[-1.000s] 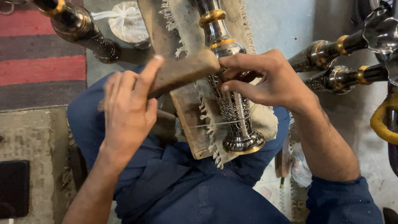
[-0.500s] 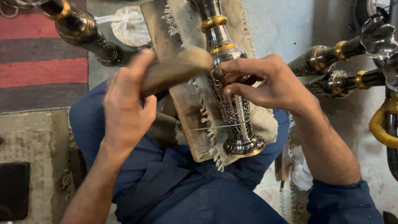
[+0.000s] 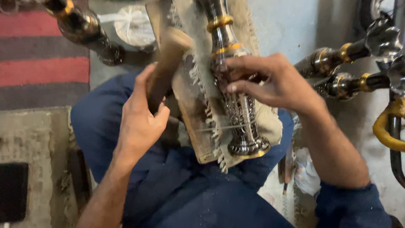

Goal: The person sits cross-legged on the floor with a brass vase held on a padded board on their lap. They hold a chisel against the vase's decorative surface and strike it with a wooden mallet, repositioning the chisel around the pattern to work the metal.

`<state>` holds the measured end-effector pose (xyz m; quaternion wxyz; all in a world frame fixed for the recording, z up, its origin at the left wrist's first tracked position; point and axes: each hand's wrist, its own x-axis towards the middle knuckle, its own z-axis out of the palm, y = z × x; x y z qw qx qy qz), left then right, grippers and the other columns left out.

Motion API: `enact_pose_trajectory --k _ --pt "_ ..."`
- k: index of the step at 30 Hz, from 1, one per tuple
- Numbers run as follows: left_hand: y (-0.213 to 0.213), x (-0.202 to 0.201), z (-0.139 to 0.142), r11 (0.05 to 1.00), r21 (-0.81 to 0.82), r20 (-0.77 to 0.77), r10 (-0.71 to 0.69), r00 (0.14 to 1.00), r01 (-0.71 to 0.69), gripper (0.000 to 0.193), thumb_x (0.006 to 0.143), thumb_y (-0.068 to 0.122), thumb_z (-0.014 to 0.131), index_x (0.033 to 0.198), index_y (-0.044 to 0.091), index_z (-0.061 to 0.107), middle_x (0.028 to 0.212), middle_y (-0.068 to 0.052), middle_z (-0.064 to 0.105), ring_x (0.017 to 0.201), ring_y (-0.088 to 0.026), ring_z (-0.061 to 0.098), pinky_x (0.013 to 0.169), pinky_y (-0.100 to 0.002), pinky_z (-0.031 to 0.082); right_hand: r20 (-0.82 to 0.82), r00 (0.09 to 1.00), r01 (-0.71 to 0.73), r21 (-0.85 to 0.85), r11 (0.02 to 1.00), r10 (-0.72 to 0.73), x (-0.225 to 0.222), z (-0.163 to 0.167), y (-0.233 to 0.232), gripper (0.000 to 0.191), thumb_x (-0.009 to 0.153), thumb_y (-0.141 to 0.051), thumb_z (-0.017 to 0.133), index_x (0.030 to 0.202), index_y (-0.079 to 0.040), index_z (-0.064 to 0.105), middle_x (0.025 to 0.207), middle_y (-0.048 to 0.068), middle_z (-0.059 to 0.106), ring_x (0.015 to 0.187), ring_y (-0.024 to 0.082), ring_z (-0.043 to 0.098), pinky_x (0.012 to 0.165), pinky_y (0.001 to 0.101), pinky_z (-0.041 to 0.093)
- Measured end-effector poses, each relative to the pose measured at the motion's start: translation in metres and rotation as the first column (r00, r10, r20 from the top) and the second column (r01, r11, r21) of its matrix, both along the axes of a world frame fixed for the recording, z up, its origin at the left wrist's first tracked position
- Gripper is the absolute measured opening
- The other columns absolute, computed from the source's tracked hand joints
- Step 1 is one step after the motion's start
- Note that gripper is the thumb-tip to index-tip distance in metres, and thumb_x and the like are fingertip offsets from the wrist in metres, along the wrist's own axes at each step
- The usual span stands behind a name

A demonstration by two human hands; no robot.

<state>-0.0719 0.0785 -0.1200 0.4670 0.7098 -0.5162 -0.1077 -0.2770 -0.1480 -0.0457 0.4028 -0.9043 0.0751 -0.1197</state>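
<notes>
Lap: I sat in dark blue work clothes (image 3: 177, 198), and the wooden board (image 3: 192, 122) leaned across my knees with a frayed cloth (image 3: 270, 126) draped over it.

Metal stem: the engraved silver stem (image 3: 240, 114) lay lengthwise on the cloth, flared foot nearest me, gold bands toward the far end. A thin wire or scribed line seemed to cross it low down; I could not tell which.

Left hand: my left hand (image 3: 139, 118) was clamped around a wooden mallet (image 3: 166, 63), its head raised and blurred, just left of the stem.

Right hand: my right hand (image 3: 278, 84) was closed over the middle of the stem, fingertips (image 3: 232, 88) pinched together as if on a small tool. The tool itself I could not make out.

Risk, fingers: the mallet head hung close to my right fingertips, so a stroke that drifted right could have caught them.

Risk, stem: only my grip and the cloth held the round stem, so I judged a glancing blow could roll it and mar the engraving.

Far right: more banded metal stems (image 3: 337, 67) lay on the grey floor, well apart from the board.

Far left: a dark stem (image 3: 84, 29) and a white bag (image 3: 133, 25) lay beyond my knee.
</notes>
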Motion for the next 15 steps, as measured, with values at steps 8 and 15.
enact_pose_trajectory --k 8,15 --pt "0.010 -0.035 -0.021 0.983 0.144 -0.457 0.168 0.874 -0.114 0.071 0.088 0.000 0.067 0.152 0.009 0.037 0.097 -0.009 0.069 0.088 -0.020 0.072 0.081 -0.032 0.058 -0.122 0.991 -0.071 -0.136 0.988 0.054 0.013 0.018 0.000 0.040 0.095 -0.013 0.076 0.132 -0.004 0.065 0.100 0.012 0.079 0.094 0.022 0.079 0.080 0.0337 0.062" --pt "0.011 -0.023 -0.006 0.993 -0.044 0.237 0.120 0.964 -0.113 0.083 0.079 -0.007 0.071 0.153 0.012 0.040 0.125 -0.020 0.064 0.114 -0.035 0.063 0.099 -0.041 0.053 -0.128 0.990 -0.076 -0.108 0.991 0.062 0.018 0.021 0.002 0.041 0.092 -0.013 0.078 0.131 -0.005 0.067 0.101 0.010 0.079 0.091 0.020 0.080 0.080 0.0331 0.062"
